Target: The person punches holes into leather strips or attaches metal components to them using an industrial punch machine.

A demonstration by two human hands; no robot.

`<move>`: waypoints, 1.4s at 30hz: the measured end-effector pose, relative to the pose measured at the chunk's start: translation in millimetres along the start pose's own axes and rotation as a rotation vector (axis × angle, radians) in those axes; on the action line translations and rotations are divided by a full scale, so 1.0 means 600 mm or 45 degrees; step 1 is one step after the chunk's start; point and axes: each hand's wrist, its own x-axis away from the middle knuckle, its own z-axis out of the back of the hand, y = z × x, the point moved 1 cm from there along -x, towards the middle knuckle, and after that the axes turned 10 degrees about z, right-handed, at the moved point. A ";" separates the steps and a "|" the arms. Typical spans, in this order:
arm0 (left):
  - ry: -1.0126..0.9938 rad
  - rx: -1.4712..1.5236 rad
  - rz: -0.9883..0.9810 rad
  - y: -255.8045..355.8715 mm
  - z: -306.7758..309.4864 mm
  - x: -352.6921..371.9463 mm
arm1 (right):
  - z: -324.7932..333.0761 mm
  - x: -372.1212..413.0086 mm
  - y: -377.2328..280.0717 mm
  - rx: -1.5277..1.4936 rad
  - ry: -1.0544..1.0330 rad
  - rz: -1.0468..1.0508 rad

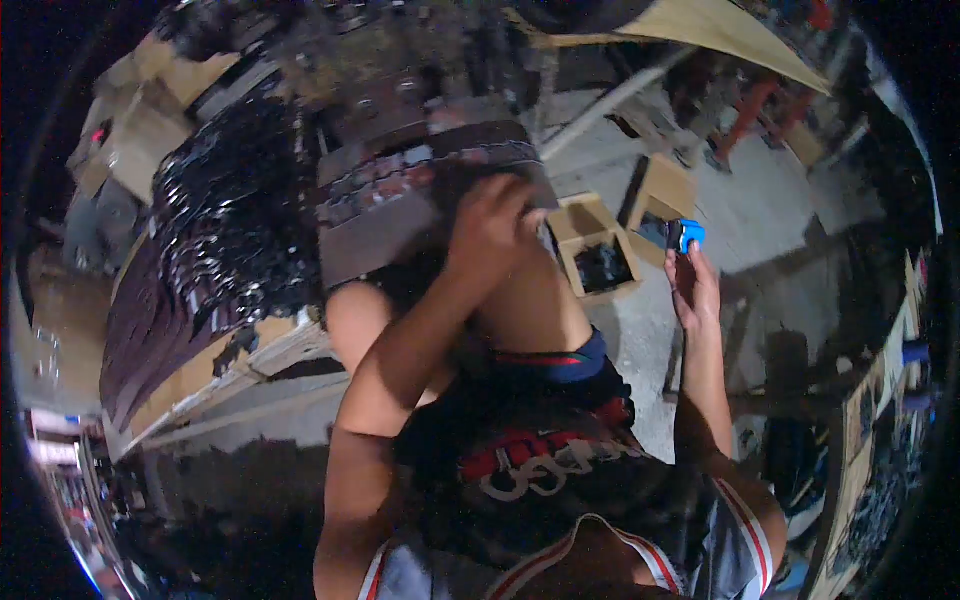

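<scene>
My right hand is raised on the right side, its fingers closed round a small blue and black object that juts up past the fingertips. My left hand reaches across over my knee, its fingers curled and blurred; what they hold, if anything, is hidden. Under and beyond that hand lies a dark brown flat surface near my knees. A jagged strip of reddish and grey pieces runs across it.
A heap of glossy black pieces covers the table on the left. Two open cardboard boxes stand past my right knee; the nearer box holds dark pieces, and the farther box sits behind my right hand. A wooden frame stands at right.
</scene>
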 end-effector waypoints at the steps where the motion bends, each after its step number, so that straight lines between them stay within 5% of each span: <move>1: 0.085 -0.156 0.071 -0.031 0.039 0.015 | -0.025 -0.005 0.004 0.058 -0.111 0.073; 4: 0.178 -0.428 0.552 -0.144 0.148 0.029 | -0.139 -0.033 0.017 0.413 -0.490 0.372; 6: 0.388 -0.579 0.543 -0.223 0.178 0.034 | -0.244 -0.052 0.025 0.678 -0.779 0.547; 12: 0.104 -0.577 0.677 -0.330 0.193 0.040 | -0.494 -0.124 0.133 0.908 -1.319 0.671; 18: 0.292 -0.536 0.633 -0.368 0.182 0.055 | -0.529 -0.175 0.236 1.109 -1.362 0.784; 28: 0.298 -0.540 0.573 -0.346 0.187 0.054 | -0.525 -0.165 0.239 1.022 -1.374 0.728; 31: 0.306 -0.540 0.548 -0.344 0.187 0.054 | -0.522 -0.152 0.232 1.156 -1.383 0.988; 42: 0.294 -0.535 0.536 -0.339 0.192 0.052 | -0.520 -0.157 0.234 1.091 -1.454 0.806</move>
